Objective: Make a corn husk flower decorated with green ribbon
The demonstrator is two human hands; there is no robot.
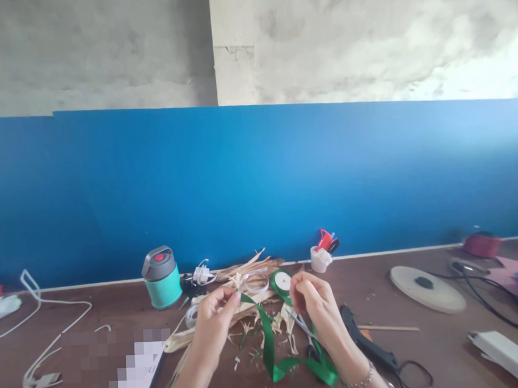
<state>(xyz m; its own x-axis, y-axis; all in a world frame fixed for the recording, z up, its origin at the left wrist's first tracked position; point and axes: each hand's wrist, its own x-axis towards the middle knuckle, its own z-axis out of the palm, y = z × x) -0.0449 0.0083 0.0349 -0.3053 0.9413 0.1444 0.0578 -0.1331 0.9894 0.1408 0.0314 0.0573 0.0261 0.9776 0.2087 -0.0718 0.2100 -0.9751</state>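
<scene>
My left hand [219,310] is closed in a pinch on one end of a green ribbon [268,345]; a small cream husk flower [237,282] shows at its fingertips. From there the ribbon hangs in a loose loop and runs right, passing under my right wrist. My right hand [311,294] has its fingers curled together beside the green ribbon spool [283,281]; what they hold, if anything, is hidden. Close to that wrist are scissors [306,329], partly covered. Between my hands lie cream husk pieces [288,318] and small green scraps.
Dried husks [245,269] lie at the back by the blue partition [258,182]. A teal flask [163,284] stands left, a white cup [319,260] with tools behind. A black glue gun [368,341], a thin stick [389,328] and a pale lid [428,289] lie right.
</scene>
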